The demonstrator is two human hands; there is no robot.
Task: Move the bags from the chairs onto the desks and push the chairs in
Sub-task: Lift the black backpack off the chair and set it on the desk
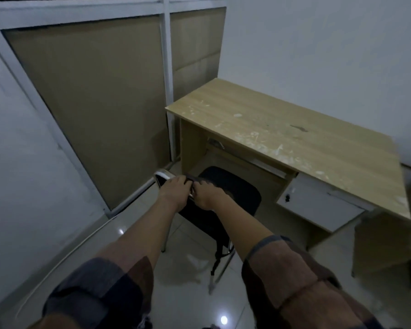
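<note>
**A bare, dim office room**

This looks like a small office or study room. A wooden-topped desk (282, 136) with a locked white drawer unit (318, 205) stands against the plain white wall (318, 55) on the right. A black chair (226, 193) on metal legs sits before it. On the far left, a white-framed partition (166, 67) holds covered panes (93, 103). The floor (188, 293) is glossy pale tile, reflecting a light.
</note>
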